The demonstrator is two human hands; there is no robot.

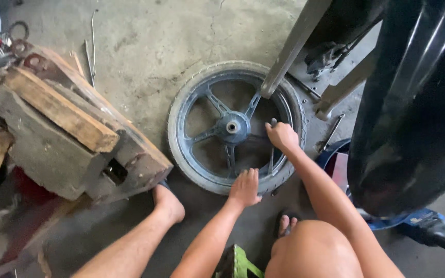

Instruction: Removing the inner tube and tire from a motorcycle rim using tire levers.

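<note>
**Wheel flat on floor, both hands at the rim**

Right now the wheel (pixel 235 127) lies flat on the concrete floor (pixel 145 36), mid-frame, hub (pixel 232 125) facing up, tyre still round the dark spoked rim. Person crouches at 6 o'clock of it.

Left hand (pixel 244 188) sits palm-down on the tyre at about 6 o'clock, fingers (pixel 248 175) together and flat, pressing, not gripping anything. Right hand (pixel 282 136) is at about 3 o'clock inside the rim, fingers curled over something small and dark near a spoke; cannot tell if it is a tool, a valve or the spoke itself.

Judgement on doing it well: the flat left palm looks like the anchor, so weight should stay straight down on the tyre so the wheel does not skid or spin on the floor. The right hand should work close to the rim edge, wrist low, with small moves. Keep fingertips clear of the gap between tyre and rim, a pinch risk.

Around it: a grey metal bar (pixel 290 49) comes down from 12 o'clock and ends over the spokes near 1 o'clock, close to the right hand. Black fender (pixel 413 108) at 3 o'clock. Stacked wooden blocks (pixel 63 123) at 9 o'clock, well apart. Bare foot (pixel 168 202) at 7 o'clock, near the tyre.
</note>
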